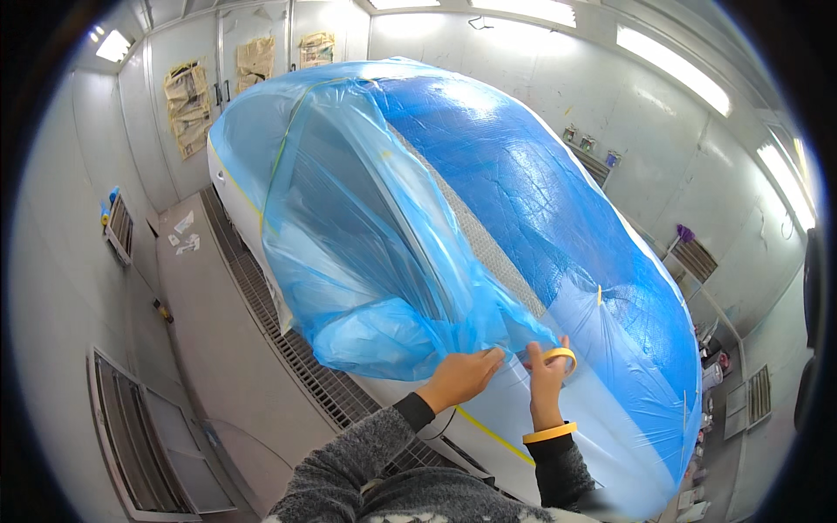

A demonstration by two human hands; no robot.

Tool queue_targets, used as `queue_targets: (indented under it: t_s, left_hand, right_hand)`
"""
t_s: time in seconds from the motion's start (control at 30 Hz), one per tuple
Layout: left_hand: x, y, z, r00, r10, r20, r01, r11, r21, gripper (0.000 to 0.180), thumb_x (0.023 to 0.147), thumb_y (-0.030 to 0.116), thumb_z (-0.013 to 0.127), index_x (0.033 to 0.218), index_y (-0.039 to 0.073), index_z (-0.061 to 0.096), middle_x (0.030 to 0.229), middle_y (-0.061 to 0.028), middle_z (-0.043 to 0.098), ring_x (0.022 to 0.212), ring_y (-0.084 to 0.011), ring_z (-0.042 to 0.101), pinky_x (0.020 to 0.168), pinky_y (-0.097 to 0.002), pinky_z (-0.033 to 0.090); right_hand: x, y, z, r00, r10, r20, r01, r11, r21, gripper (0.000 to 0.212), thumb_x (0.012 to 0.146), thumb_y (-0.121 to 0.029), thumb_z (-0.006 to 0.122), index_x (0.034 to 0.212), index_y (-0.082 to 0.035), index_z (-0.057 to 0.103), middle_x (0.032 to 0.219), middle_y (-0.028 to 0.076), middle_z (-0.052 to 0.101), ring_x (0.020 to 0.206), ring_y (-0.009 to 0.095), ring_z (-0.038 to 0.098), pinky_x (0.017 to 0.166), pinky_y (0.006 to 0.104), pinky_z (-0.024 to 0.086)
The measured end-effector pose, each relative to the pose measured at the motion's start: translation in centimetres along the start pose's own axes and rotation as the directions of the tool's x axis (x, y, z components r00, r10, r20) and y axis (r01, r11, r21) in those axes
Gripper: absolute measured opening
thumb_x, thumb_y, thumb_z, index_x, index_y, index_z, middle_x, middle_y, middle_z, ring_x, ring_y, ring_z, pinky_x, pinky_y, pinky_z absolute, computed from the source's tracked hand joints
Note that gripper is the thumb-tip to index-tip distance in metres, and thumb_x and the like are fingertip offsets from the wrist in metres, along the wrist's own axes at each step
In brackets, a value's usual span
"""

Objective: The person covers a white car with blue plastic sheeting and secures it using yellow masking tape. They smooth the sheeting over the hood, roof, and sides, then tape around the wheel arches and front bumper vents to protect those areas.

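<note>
Head view: any writing you can make out?

Nothing I can read. Cans [586,142] stand on a ledge along the right wall, but their labels are too small to tell.

And the film [340,253], how does it look?

Pale blue, thin and see-through, creased all over. It drapes the car [503,459], white where bare, and bulges into a rounded bunch near the left hand [460,378]. Sharp folds run down to the fingers.

Is it all one shade?

Its neighbour, a darker sheet [523,192], is deep blue and shiny. Between them runs a grey, textured stretch [471,222].

What about the grip?

The left hand is closed, fingertips pinching the gathered film at its near edge. The right hand [547,375] has hold of a yellow-orange roll [568,355], fingers partly curled round it, thumb standing apart beside the film.

Anything on the wrist?

Another ring [551,432] of the same colour, worn around the right cuff. A yellow strip [493,434] also runs along the car just below both hands.
</note>
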State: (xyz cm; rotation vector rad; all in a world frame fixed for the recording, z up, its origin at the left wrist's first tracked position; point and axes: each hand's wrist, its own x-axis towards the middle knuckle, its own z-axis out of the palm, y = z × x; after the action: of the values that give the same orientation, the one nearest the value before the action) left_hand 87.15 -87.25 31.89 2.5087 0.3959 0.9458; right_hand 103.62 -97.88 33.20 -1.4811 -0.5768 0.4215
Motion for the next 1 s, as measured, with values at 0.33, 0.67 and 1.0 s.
queue_targets:
  t_s: [0.33,0.67,1.0]
  left_hand:
    - [-0.3,-1.3,2.1,0.988,-0.006,0.154,0.007,1.0,-0.007,0.021,0.101,0.019,0.055,0.12,0.011,0.057,0.131,-0.0109,0.067,0.062,-0.0345,0.068,0.053,-0.0457,0.054]
    - [-1.5,-2.3,1.3,0.976,0.146,-0.16,-0.147,0.989,0.01,0.034,0.097,0.02,0.06,0.131,0.015,0.057,0.121,-0.0091,0.066,0.065,-0.0269,0.069,0.052,-0.0394,0.055]
    - [-0.7,-11.0,-6.9,0.958,-0.038,-0.283,0.062,0.995,0.077,0.027,0.096,0.023,0.064,0.12,0.012,0.059,0.092,-0.0119,0.07,0.073,-0.0362,0.069,0.062,-0.0487,0.054]
  right_hand:
    - [-3.5,-0.2,1.9,0.881,-0.445,0.162,0.47,0.772,-0.428,0.032,0.086,-0.016,0.08,0.107,-0.004,0.058,0.086,0.003,0.059,0.07,0.011,0.057,0.063,0.0264,0.046]
    - [3.9,-0.6,2.2,1.0,0.021,0.009,-0.022,0.986,0.167,0.013,0.097,-0.017,0.063,0.095,-0.007,0.055,0.077,0.005,0.06,0.062,0.017,0.057,0.057,0.0303,0.048]
    - [4.3,-4.3,2.5,0.977,0.149,0.155,-0.212,0.787,0.58,0.037,0.107,-0.026,0.048,0.133,0.0,0.054,0.133,0.014,0.065,0.119,0.028,0.066,0.099,0.0454,0.056]
